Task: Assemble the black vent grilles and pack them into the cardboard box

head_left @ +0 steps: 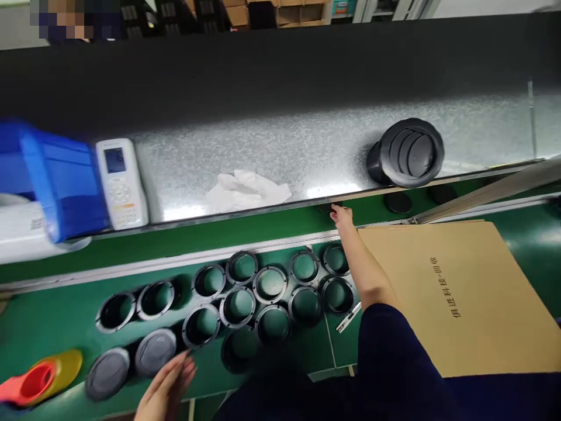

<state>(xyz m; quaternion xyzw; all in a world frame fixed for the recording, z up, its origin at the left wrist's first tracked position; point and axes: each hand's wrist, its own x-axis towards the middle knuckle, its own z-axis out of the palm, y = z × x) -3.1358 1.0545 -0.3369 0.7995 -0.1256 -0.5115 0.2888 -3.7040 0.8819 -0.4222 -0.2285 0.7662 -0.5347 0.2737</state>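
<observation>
My right hand reaches out to the green belt beneath the shelf's front edge. Its fingers are closed on a black disc, mostly hidden by the shelf. Low in the view, my left hand has its fingers pressed together; a small dark bit shows at the tips, too unclear to name. Just beyond it stand several black cylindrical rings on the green bench, open at the top. Two round pieces with grey closed tops lie close to the left hand.
The metal shelf carries a black round air vent, crumpled white tissue, a white remote and a blue bin. Flat cardboard covers the bench at right, beside a utility knife. A yellow-red tape roll lies left.
</observation>
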